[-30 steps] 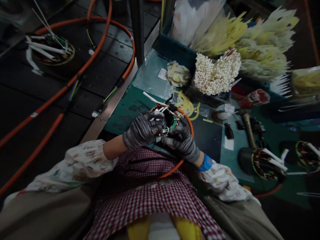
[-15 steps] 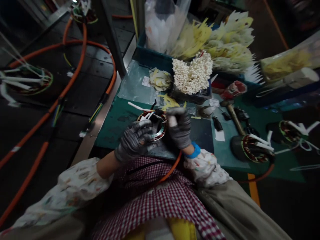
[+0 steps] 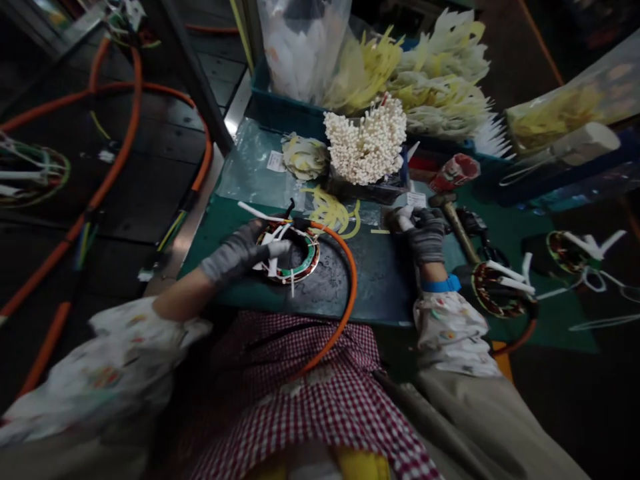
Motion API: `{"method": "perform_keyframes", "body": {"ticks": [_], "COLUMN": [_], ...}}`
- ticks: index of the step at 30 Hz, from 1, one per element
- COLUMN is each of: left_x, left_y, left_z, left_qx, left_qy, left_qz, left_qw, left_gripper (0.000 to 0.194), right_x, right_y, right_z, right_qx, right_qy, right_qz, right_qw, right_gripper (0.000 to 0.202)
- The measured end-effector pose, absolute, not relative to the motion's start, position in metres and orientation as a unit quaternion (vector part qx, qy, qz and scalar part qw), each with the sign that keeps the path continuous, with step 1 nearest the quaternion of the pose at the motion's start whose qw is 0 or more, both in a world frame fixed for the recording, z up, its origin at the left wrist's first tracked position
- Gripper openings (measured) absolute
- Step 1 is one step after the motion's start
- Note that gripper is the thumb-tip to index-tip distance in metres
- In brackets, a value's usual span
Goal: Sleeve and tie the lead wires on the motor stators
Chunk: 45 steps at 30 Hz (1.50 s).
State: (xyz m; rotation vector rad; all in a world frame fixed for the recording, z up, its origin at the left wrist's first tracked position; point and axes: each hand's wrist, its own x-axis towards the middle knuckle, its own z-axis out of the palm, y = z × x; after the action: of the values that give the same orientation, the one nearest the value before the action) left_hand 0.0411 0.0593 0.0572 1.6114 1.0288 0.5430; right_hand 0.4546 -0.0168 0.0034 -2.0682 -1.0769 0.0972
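The motor stator, a ring with copper windings and a green inner lining, lies on the dark mat. White sleeved leads and an orange cable come off it. My left hand, in a grey glove, grips the stator's left side, its thumb over the rim by the white leads. My gloved right hand is away to the right, fingers curled over a small spot beside a white label. What its fingers hold there is hidden. Yellow strips lie just behind the stator.
A box of white sticks stands behind, before a teal bin of bagged and yellow pieces. To the right are a hammer, a red roll and more stators. Orange cables hang at left.
My right hand has left the stator and moved right to the small items by the label. My left hand has shifted left on the stator, uncovering the ring and its orange cable.
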Motion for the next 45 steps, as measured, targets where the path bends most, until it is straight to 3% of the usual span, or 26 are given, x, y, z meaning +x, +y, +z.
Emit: {"method": "perform_keyframes", "body": {"ticks": [3, 6, 11, 17, 20, 24, 29, 35, 42, 45], "left_x": [0.049, 0.049, 0.048, 0.032, 0.026, 0.022, 0.018, 0.019, 0.035, 0.056], "left_y": [0.066, 0.067, 0.057, 0.008, -0.011, -0.025, -0.036, -0.04, -0.032, -0.02], "left_z": [0.052, 0.045, 0.038, 0.031, 0.022, 0.016, 0.022, 0.03, 0.052, 0.07], "left_qx": [0.64, 0.643, 0.664, 0.78, 0.829, 0.839, 0.85, 0.867, 0.857, 0.877], "left_qy": [0.418, 0.426, 0.429, 0.365, 0.297, 0.27, 0.288, 0.262, 0.325, 0.317], "left_qz": [0.214, 0.235, 0.281, 0.356, 0.396, 0.425, 0.388, 0.394, 0.284, 0.235], "left_qw": [0.609, 0.591, 0.544, 0.363, 0.261, 0.205, 0.21, 0.158, 0.283, 0.273], "left_gripper": [0.066, 0.063, 0.07, 0.06, 0.063, 0.062, 0.053, 0.062, 0.045, 0.046], "right_x": [0.445, 0.409, 0.304, 0.267, 0.274, 0.27, 0.262, 0.261, 0.275, 0.289], "right_y": [-0.02, -0.047, -0.111, -0.149, -0.156, -0.153, -0.138, -0.128, -0.134, -0.136], "right_z": [0.024, 0.048, 0.049, 0.017, 0.02, 0.037, 0.056, 0.071, 0.071, 0.072], "right_qx": [-0.806, -0.767, -0.629, -0.649, -0.648, -0.616, -0.611, -0.618, -0.667, -0.691], "right_qy": [-0.441, -0.504, -0.645, -0.656, -0.673, -0.704, -0.707, -0.699, -0.655, -0.653], "right_qz": [0.011, 0.012, 0.224, 0.241, 0.21, 0.198, 0.164, 0.21, 0.23, 0.192], "right_qw": [0.395, 0.397, 0.372, 0.3, 0.287, 0.294, 0.315, 0.292, 0.272, 0.245], "right_gripper": [0.017, 0.023, 0.028, 0.024, 0.025, 0.026, 0.025, 0.023, 0.032, 0.035]}}
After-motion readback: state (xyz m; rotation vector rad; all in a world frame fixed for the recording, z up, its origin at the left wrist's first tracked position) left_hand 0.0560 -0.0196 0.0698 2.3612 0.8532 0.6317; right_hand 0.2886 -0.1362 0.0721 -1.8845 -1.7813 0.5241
